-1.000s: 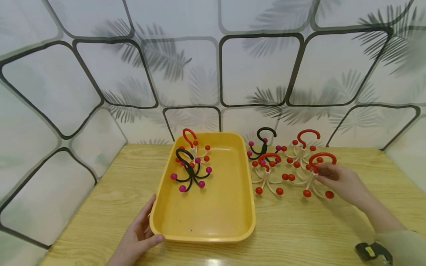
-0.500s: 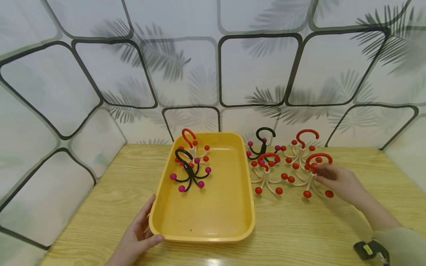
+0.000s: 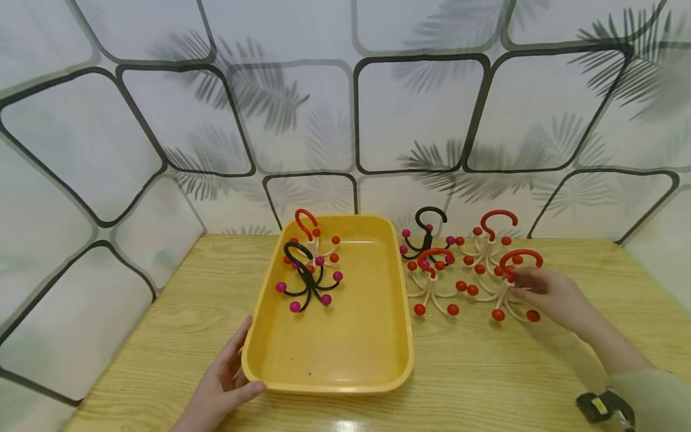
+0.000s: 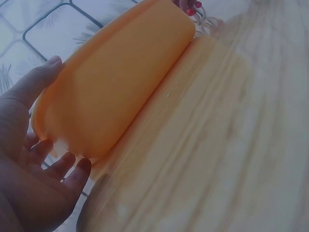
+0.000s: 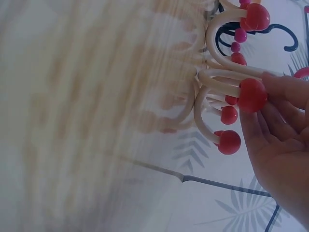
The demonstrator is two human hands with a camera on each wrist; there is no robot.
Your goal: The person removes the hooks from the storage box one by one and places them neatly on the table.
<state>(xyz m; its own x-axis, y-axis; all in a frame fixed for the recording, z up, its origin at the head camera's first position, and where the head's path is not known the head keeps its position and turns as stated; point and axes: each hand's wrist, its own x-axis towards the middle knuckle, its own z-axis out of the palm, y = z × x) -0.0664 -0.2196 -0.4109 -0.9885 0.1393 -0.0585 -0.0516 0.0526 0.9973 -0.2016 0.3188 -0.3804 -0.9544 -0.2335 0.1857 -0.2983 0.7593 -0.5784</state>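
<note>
My left hand (image 3: 218,384) holds the near left corner of a yellow tray (image 3: 356,354), thumb at the rim and fingers against the outer wall, as the left wrist view shows. At the right, my right hand (image 3: 558,300) pinches the neck of a multi-arm hook hanger (image 3: 504,294) with a red hook, cream arms and red ball tips. This hanger stands on its arms on the wooden table. Inside the tray are a black hanger (image 3: 308,279) with magenta balls and, behind it, a red-and-cream hanger (image 3: 315,246).
Close to the tray's right wall stands another red-and-cream hanger (image 3: 430,288). Behind it are a black one (image 3: 428,240) and a further red-and-cream one (image 3: 490,249). A patterned wall (image 3: 421,114) closes off the back of the table (image 3: 486,372).
The hook of the hanger in my right hand shifts slightly left, then back a little to the right. My left hand and the tray stay in place.
</note>
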